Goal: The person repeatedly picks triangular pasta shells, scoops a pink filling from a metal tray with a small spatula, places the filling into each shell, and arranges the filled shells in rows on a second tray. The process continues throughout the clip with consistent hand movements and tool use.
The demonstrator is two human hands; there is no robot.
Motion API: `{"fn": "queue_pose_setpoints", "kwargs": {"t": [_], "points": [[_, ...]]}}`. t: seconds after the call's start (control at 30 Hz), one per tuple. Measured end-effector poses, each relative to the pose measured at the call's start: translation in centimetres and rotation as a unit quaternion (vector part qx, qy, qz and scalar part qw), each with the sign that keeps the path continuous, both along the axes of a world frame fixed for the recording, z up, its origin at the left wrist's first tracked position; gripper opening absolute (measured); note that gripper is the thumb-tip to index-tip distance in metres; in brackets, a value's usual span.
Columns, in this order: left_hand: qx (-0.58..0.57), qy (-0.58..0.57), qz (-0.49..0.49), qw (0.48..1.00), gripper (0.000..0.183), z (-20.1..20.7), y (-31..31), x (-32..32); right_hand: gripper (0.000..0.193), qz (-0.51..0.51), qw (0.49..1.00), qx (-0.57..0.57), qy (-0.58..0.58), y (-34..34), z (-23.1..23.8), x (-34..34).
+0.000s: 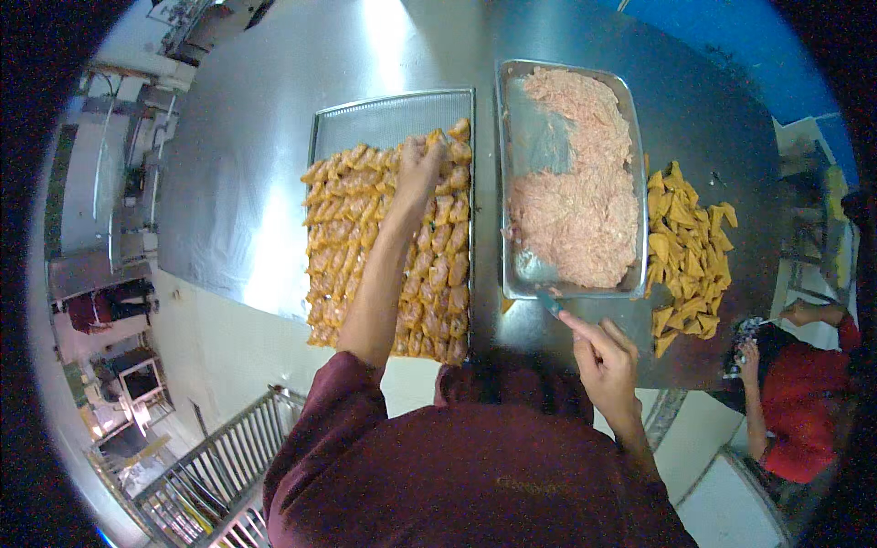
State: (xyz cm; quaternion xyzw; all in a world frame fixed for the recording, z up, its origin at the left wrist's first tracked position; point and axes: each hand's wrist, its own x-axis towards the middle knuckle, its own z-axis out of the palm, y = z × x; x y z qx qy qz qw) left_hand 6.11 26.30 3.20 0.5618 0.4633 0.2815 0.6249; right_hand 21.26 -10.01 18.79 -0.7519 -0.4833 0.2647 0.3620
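Rows of filled yellow dumplings [347,210] cover most of a perforated metal tray [365,123], with pink filling showing between their folded wrappers. Over the far row, my left hand [420,166] reaches in with its fingers pinched on a dumpling [437,137]. My right hand [605,361] is closed round a slim tool [548,303] with a teal end, its index finger stretched along it. That end lies by the near left corner of a deep metal pan [639,233]. Pale pink minced filling [580,215] fills most of the pan; part of its bottom shows at the far left.
A pile of folded yellow wrappers [685,260] lies right of the pan on the steel table [247,173]. Beyond the table's right side, another person in red [804,402] handles something. A metal railing [215,475] stands at the lower left.
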Motion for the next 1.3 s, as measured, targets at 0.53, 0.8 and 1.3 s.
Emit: {"fn": "queue_pose_setpoints", "kwargs": {"t": [0.53,0.8,1.3], "points": [[0.058,0.341,-0.181,0.921,0.034,-9.9,14.8,3.7,0.032,-0.1,0.99,-0.072,0.063,-2.2,-2.7,3.0],[0.173,0.263,-0.24,0.918,0.037,-13.1,14.7,1.7,0.03,-0.135,0.99,0.017,0.03,-2.7,-4.2,4.7],[0.339,0.19,-0.093,0.917,0.051,-3.2,-2.5,3.4,0.051,-0.324,0.936,-0.105,-0.091,-7.1,-16.8,21.1]]}}
